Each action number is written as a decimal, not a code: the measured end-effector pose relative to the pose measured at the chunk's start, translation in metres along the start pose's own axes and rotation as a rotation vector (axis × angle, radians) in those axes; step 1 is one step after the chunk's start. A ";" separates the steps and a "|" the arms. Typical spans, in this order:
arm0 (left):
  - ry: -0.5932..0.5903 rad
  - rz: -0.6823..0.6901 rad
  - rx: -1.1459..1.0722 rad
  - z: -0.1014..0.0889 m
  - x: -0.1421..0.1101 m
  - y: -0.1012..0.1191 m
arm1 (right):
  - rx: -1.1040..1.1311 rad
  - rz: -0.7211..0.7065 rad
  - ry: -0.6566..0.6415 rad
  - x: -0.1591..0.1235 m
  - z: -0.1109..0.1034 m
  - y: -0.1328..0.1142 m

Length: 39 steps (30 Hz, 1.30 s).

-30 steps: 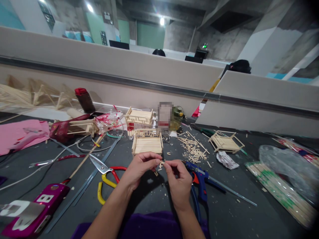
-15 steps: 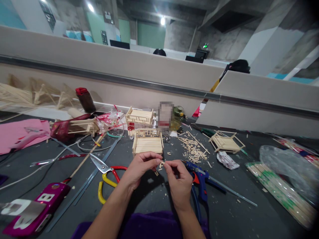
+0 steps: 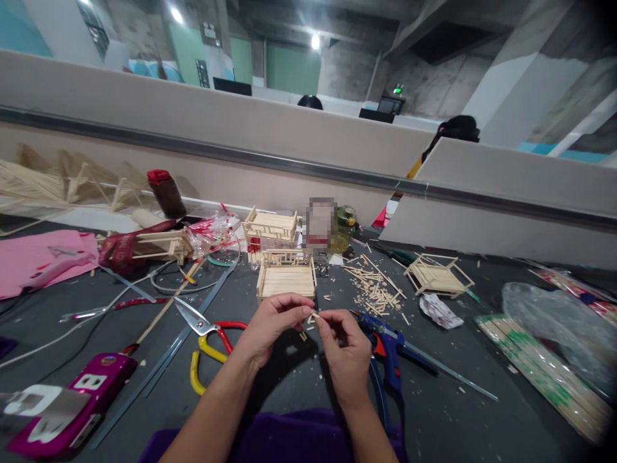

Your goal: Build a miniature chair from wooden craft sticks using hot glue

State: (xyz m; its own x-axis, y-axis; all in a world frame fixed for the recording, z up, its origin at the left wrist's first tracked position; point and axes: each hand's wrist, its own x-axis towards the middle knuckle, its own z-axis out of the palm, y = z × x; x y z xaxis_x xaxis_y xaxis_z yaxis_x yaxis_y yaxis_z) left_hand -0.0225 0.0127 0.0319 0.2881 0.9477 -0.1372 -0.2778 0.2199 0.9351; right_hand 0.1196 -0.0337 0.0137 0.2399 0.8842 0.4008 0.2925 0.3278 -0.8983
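My left hand (image 3: 272, 325) and my right hand (image 3: 344, 350) meet above the dark table (image 3: 270, 399), both pinched on a tiny wooden stick piece (image 3: 313, 316) held between their fingertips. Just beyond my hands stands a small model made of wooden sticks (image 3: 285, 278) with a flat slatted top. A blue glue gun (image 3: 385, 347) lies right of my right hand. Scissors with red and yellow handles (image 3: 207, 347) lie left of my left hand.
A heap of cut stick bits (image 3: 373, 289), another stick frame (image 3: 438, 275), crumpled paper (image 3: 438, 311) and bundled sticks in plastic (image 3: 544, 373) lie to the right. More stick models (image 3: 270, 226), a pink cloth (image 3: 38, 260), a magenta power strip (image 3: 72, 402) and cables lie left. A partition wall (image 3: 241, 148) runs behind.
My hands stay nearly in place; the fingertips have shifted slightly around the small stick piece.
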 end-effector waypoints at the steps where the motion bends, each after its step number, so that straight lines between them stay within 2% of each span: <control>1: 0.001 0.000 -0.002 0.000 0.000 0.000 | -0.002 -0.002 -0.003 0.000 0.000 0.000; 11: 0.016 -0.041 -0.059 0.003 0.000 -0.002 | -0.001 -0.047 0.014 -0.004 0.002 0.002; 18: -0.024 -0.079 -0.053 0.004 0.000 -0.001 | 0.000 -0.058 0.015 -0.004 0.002 0.002; 39: 0.004 -0.061 -0.063 0.002 0.001 -0.002 | -0.012 -0.016 0.022 -0.004 0.003 0.002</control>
State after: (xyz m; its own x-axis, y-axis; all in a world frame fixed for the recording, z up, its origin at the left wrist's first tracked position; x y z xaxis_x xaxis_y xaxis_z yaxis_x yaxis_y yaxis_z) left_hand -0.0195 0.0126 0.0305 0.3023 0.9330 -0.1953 -0.3168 0.2915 0.9026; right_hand 0.1166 -0.0355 0.0095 0.2558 0.8712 0.4190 0.3077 0.3375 -0.8896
